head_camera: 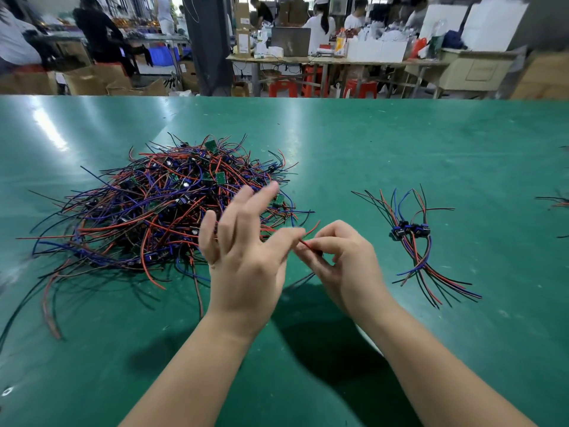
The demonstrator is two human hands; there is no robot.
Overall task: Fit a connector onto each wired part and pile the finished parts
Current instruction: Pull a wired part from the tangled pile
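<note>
A big tangled heap of wired parts (pixel 160 211), red, blue and black leads with small green boards, lies left of centre on the green table. A small pile of finished parts (pixel 412 232) with blue-black connectors lies to the right. My right hand (pixel 345 263) pinches a red wire (pixel 309 234) in curled fingers, and black leads hang below it. My left hand (pixel 243 251) is raised beside it, fingers spread and blurred, its thumb tip close to the red wire. Whether the thumb touches the wire is unclear.
The green table mat (pixel 369 155) runs to a far edge. A few more loose wires (pixel 554 201) lie at the right border. Beyond the table are workbenches, cardboard boxes, red stools and several people at work.
</note>
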